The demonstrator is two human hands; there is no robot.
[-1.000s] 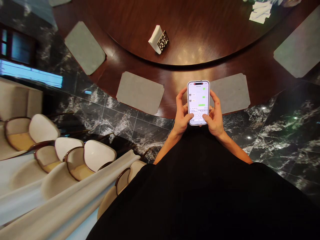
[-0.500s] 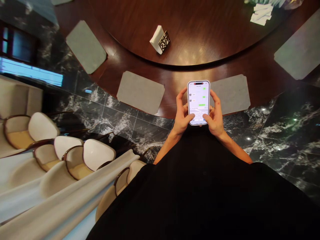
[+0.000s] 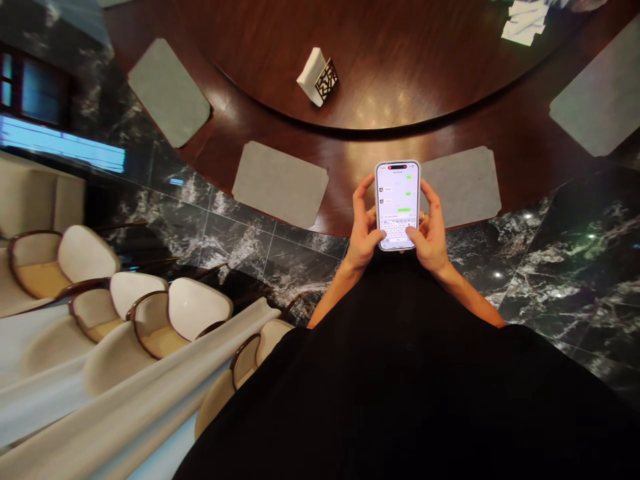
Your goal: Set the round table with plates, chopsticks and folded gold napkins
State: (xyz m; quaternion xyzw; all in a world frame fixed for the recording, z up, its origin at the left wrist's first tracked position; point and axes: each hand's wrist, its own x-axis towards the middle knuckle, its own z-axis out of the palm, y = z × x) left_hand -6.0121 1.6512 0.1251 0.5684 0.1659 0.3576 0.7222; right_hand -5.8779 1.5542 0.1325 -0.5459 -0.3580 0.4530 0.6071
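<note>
A smartphone (image 3: 398, 193) is held upright in front of my body, near the table's edge. Its lit screen shows a chat with green bubbles and an on-screen keyboard. My left hand (image 3: 364, 230) grips the phone's left side, its thumb by the keyboard's left edge. On the opposite side my right hand (image 3: 431, 230) is closed round the phone, with the thumb over the keyboard's right part. The other fingers are partly hidden behind the phone. A grey placemat (image 3: 463, 187) lies on the table just beyond my right hand.
The round dark wood table (image 3: 350, 150) carries a raised disc (image 3: 410, 73) with a napkin holder (image 3: 327, 81) and white papers (image 3: 524, 23). Another grey placemat (image 3: 281, 183) lies to the left. Beige chairs (image 3: 160, 317) and pale cloth (image 3: 175, 380) fill the lower left. The floor (image 3: 560, 267) is black marble.
My left thumb has drawn back slightly left across the keyboard. My right thumb has shifted a little upward. Both hands still hold the phone, and the view has moved very slightly.
</note>
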